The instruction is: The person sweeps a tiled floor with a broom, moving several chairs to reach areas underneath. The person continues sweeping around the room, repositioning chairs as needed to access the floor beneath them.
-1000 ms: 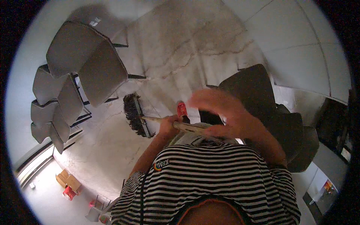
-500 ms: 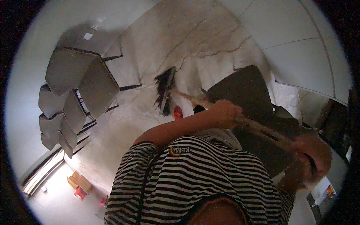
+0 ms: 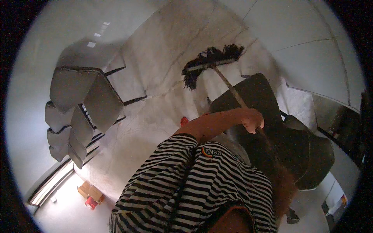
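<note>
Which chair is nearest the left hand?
The front dark chair on the right; the wooden handle gripped by the left hand crosses over it, while the others stand farther right or well left.

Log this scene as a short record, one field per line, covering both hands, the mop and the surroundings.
Left hand: closed around the mop handle
Right hand: dark and blurred, near the handle's lower part in the picture; grip unclear
Mop head: dark, shaggy, ahead of the person; floor contact unclear
Left side: row of grey chairs
Right side: dark chairs, partly behind the handle in this view
Floor: pale, veined
Clothing: striped shirt, red shoe
</note>
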`<state>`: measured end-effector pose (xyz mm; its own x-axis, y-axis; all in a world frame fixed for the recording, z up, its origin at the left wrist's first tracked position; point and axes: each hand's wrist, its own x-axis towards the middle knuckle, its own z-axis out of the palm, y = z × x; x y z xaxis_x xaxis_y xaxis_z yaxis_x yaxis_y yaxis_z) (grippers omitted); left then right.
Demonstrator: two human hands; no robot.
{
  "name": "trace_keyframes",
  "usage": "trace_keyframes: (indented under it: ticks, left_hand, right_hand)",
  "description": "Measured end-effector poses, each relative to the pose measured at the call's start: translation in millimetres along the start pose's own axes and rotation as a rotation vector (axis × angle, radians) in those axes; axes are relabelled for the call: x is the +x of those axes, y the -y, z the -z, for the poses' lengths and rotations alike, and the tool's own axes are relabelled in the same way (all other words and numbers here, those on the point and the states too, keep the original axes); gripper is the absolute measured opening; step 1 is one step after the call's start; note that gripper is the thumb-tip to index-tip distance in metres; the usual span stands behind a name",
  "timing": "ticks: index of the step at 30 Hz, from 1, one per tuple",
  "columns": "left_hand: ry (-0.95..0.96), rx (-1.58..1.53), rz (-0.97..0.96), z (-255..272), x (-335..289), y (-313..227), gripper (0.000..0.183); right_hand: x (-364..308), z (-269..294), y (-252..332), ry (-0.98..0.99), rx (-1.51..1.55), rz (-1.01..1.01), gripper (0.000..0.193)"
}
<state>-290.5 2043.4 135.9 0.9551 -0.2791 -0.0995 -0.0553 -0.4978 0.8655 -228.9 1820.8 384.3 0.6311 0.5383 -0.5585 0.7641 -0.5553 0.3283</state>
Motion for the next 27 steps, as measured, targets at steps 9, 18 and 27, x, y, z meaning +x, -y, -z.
trace_keyframes:
  ticks: [9, 18, 27]
  left_hand:
    - [-0.255, 0.294, 0.169, 48.8, -6.7, 131.4, 0.016]
    - [-0.506, 0.238, 0.332, 195.8, -71.2, 238.6, 0.017]
    - [-1.047, 0.189, 0.474, 396.5, -161.6, 304.4, 0.021]
  right_hand:
    - [107.7, 18.2, 89.4, -0.336, 0.092, 0.191, 0.037]
    - [244.8, 121.1, 205.5, -0.373, -0.224, 0.249, 0.020]
    - [394.8, 360.5, 298.2, -0.917, -0.727, 0.662, 0.037]
